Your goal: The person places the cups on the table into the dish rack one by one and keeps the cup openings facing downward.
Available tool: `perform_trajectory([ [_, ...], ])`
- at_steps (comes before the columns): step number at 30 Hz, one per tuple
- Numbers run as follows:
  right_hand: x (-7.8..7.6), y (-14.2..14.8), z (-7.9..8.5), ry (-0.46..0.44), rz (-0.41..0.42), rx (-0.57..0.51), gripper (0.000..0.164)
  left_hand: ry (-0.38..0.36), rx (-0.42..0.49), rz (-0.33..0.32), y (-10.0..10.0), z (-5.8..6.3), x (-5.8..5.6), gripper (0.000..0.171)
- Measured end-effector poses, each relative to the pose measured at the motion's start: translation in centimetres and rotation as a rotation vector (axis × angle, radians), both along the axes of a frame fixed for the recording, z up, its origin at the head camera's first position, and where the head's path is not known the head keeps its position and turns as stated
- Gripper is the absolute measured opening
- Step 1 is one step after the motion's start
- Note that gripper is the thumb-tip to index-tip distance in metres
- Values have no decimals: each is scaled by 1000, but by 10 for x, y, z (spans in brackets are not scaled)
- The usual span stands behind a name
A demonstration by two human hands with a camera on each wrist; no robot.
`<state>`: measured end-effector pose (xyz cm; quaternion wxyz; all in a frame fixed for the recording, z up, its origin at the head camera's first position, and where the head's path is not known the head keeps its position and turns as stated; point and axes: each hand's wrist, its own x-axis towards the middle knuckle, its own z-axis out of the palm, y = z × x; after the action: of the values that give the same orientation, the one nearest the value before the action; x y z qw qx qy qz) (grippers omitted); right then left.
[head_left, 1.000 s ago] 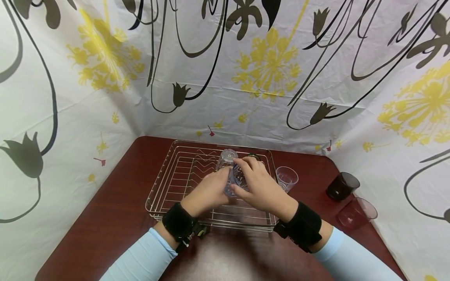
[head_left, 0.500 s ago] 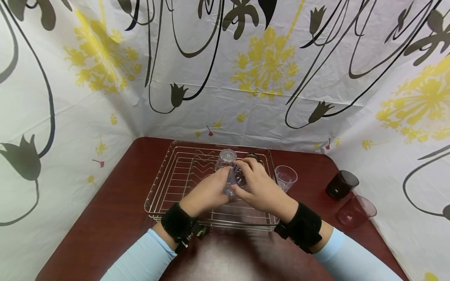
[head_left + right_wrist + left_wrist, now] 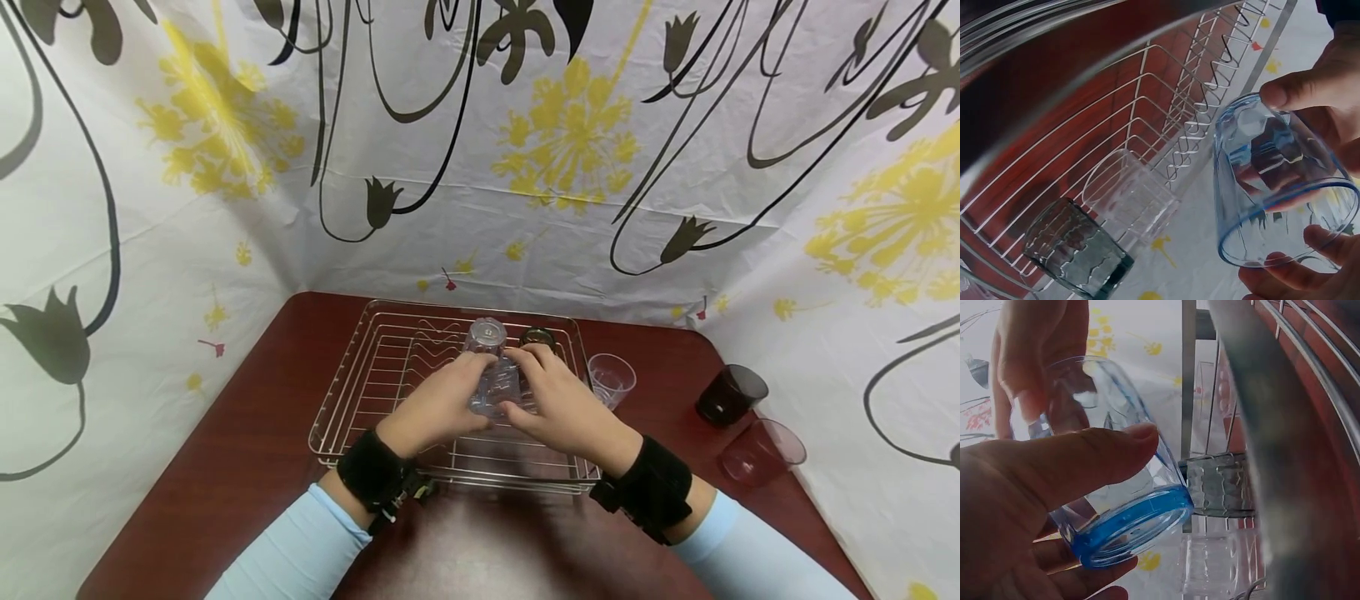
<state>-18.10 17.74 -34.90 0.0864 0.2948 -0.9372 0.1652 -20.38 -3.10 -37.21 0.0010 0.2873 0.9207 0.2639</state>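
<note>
**One tumbler, two hands, held over the rack**

Both hands are grasping the same thing: the fingers of the left hand [image 3: 441, 400] curl round a clear, blue-tinted, faceted tumbler [image 3: 497, 387] toward its base, thumb across the wall, while those of the right hand [image 3: 567, 408] hold it near the rim. The tumbler is tilted, its mouth toward the right fingers. The step in hand looks like turning it ready for placing (a judgement from the tilt and the two-handed hold). Under the fingers lies a rectangular silver wire dish rack [image 3: 517, 482]. Just beyond them, mouth down in the rack, stands a clear drinking glass [image 3: 487, 333], with a dark green textured glass [image 3: 1079, 250] beside it, seemingly mouth down too. The next move probably calls for bringing the tumbler's mouth to face the wires and lowering it without knocking those two. Right of the right fingers, just outside the rack, a clear see-through cup [image 3: 611, 379] stands on the reddish-brown surface [image 3: 247, 467]. Farther right, well apart, are a smoky black cup [image 3: 729, 397] and a translucent pink cup [image 3: 759, 456].
</note>
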Motion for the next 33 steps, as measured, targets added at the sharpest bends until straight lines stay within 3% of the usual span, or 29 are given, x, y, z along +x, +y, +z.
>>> perform_trajectory([
  [5,-1,5,-4,5,-8,17,65,-11,14,4,-2,4,-1,86],
  [14,-3,11,-7,124,-51,133,64,12,-13,2,-1,11,-4,83],
  [23,-4,15,-14,76,-84,204,69,29,-35,-29,1,17,-5,76],
  [28,-10,25,-12,41,-100,160,72,12,-56,-33,1,20,-8,77],
  [33,-18,42,-9,40,-176,119,75,39,-91,-34,3,23,-13,77],
])
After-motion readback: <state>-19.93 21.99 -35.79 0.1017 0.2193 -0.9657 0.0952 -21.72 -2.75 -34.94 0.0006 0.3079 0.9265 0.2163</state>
